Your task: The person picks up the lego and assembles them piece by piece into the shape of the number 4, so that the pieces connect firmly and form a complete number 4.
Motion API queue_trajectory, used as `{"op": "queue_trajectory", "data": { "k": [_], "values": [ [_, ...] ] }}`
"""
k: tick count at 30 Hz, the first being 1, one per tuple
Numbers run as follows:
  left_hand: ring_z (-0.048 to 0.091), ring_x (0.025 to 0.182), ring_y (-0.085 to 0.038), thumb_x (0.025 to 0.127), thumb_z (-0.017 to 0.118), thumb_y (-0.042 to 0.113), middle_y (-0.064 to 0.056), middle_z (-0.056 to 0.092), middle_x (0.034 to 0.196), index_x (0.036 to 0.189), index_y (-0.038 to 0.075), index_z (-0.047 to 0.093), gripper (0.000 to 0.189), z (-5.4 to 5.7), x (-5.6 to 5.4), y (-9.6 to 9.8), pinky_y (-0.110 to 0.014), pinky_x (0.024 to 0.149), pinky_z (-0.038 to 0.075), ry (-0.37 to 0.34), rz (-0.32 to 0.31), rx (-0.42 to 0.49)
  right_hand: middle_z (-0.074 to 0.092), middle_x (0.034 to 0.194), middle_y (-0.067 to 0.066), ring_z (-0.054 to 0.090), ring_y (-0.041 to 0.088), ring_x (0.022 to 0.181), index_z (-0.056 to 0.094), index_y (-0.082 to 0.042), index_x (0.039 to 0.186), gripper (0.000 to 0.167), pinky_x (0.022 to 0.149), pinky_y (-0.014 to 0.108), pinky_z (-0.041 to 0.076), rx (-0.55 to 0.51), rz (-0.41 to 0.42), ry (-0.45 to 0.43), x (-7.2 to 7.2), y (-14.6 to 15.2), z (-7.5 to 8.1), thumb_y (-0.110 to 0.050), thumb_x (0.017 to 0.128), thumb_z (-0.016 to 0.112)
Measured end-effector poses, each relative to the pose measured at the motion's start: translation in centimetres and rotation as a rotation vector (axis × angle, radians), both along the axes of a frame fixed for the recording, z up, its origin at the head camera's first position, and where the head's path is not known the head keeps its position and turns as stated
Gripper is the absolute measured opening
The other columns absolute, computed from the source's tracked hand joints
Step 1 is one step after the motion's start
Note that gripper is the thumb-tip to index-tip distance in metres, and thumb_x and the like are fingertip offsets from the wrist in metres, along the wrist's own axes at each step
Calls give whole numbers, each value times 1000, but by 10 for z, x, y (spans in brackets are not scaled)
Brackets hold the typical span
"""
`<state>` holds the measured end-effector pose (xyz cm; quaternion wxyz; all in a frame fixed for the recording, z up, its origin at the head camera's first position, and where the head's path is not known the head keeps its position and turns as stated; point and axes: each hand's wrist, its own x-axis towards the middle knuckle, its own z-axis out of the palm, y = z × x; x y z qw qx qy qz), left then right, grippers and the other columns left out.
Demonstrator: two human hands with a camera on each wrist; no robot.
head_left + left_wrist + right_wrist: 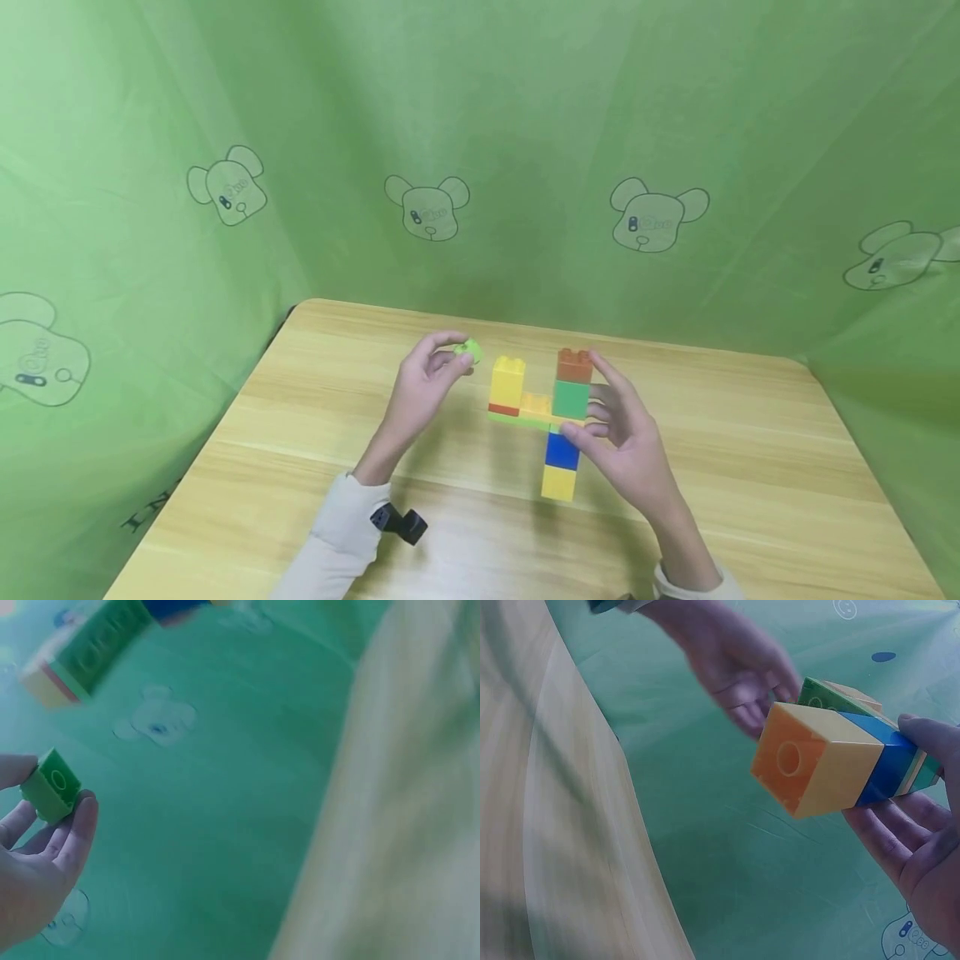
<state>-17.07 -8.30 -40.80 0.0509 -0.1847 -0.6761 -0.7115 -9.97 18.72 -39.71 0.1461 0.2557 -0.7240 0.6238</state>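
Note:
My left hand (pixel 422 385) pinches a small light-green toy brick (pixel 468 351) between thumb and fingers. In the left wrist view the hollow underside of this green brick (pixel 52 787) shows. My right hand (pixel 626 437) grips a built shape of toy bricks (pixel 572 400) by its right side, held above the table. A red-brown brick tops a green one; below the flat crosspiece hang a blue brick (pixel 562 450) and a yellow brick (pixel 558 483). On the crosspiece's left end stands a yellow brick (pixel 507 382) over a thin red layer. The two hands are apart.
A wooden table (pixel 300 467) lies beneath both hands. Green cloth (pixel 517 100) with printed bear heads surrounds it at the back and sides. A black strap device (pixel 401 523) sits on the left sleeve.

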Motion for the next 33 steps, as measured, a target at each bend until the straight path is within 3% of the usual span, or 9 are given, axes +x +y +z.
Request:
{"op": "queue_trajectory", "data": {
  "k": [7,13,18,23,26,29,33],
  "values": [
    [71,102,-31,103,64,11,-17,70,114,135,-1,60,34,22,9,5,-40,101,58,57,-26,48,63,131,2,67,12,111,31,-10,163,94,84,22,60,65,-27,-35,1,2,0,23,84,68],
    [68,104,-24,101,64,3,-17,66,123,131,-3,60,31,34,14,12,-40,99,59,100,-98,60,63,130,5,67,13,109,32,-7,162,91,83,22,60,42,-14,-20,2,0,-1,23,84,68],
    [67,110,-27,99,65,-1,-17,65,126,128,-4,61,29,36,17,16,-41,101,57,190,-144,10,63,130,-1,66,12,111,30,-11,164,93,84,24,61,86,-20,-56,3,0,0,21,86,69],
    [63,122,-27,99,65,-2,-14,65,134,129,-2,64,30,33,16,16,-42,105,55,285,-149,-74,66,127,0,68,12,108,32,-8,163,93,82,24,61,77,-22,-14,3,-1,-2,23,84,69],
    [57,130,-26,96,72,2,-13,58,145,137,1,61,43,33,15,13,-41,104,55,355,-175,-163,67,127,3,68,12,108,33,-5,161,91,82,23,61,50,-16,24,2,-1,-2,25,82,68],
    [49,139,-25,84,86,7,-15,49,155,146,3,52,70,32,14,10,-39,104,54,464,-215,-283,67,127,5,68,13,108,34,-2,160,91,81,23,61,23,-6,45,2,-2,-2,26,81,67],
    [42,145,-26,68,99,18,-16,43,158,153,2,38,106,31,13,7,-39,116,43,621,-232,-432,67,127,5,69,12,108,33,-3,160,91,81,23,61,22,-10,47,2,-1,-2,27,81,67]
  ]
}}
